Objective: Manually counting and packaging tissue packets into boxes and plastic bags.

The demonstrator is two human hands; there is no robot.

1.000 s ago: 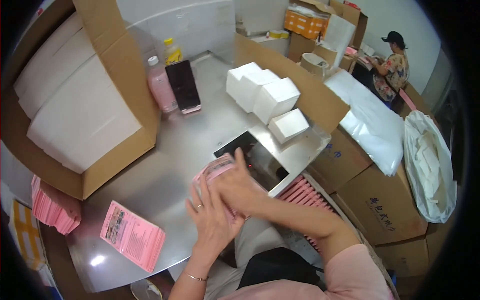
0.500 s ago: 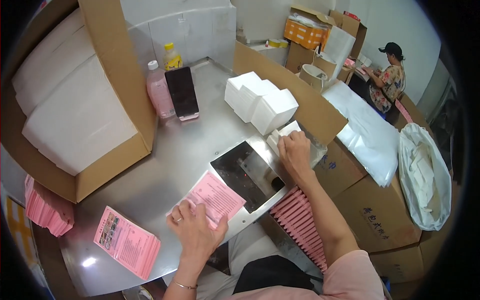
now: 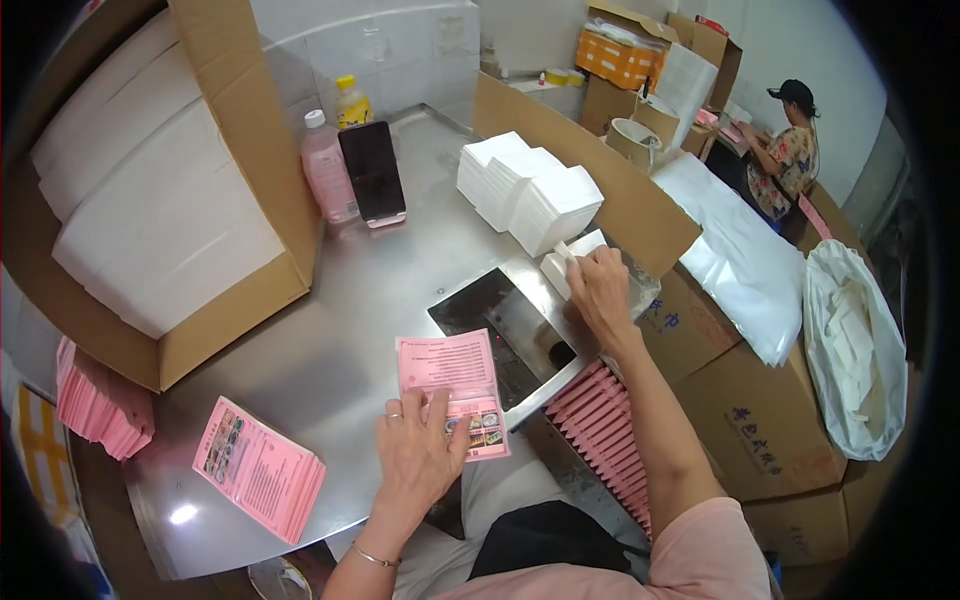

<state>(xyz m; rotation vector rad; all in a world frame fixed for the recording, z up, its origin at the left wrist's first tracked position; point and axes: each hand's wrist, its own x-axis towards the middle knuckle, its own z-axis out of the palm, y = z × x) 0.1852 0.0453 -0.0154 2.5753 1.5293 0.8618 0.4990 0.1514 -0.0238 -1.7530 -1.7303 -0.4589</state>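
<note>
Stainless steel forms the table, whose rounded edge runs along the lower left of the frame and whose right edge drops off just below a dark rectangular plate set into the surface. Open bare metal lies at frame centre, bounded at upper left by a large cardboard box of white sheets and at upper right by a low cardboard wall. The left hand lies flat, palm down and fingers spread, pressing the lower part of a pink leaflet onto the table at lower centre; it grips nothing. The right hand reaches to right of centre, fingers curled onto a small white folded sheet beside the white stacks; whether it pinches the sheet or merely touches it cannot be told. A second pile of pink leaflets sits near the table's lower-left edge, apart from both hands. Pink packs stand in a row below the table's right edge, partly hidden by the right forearm. A pink bottle and a dark phone stand upright at upper centre. Another person works at upper right.
</note>
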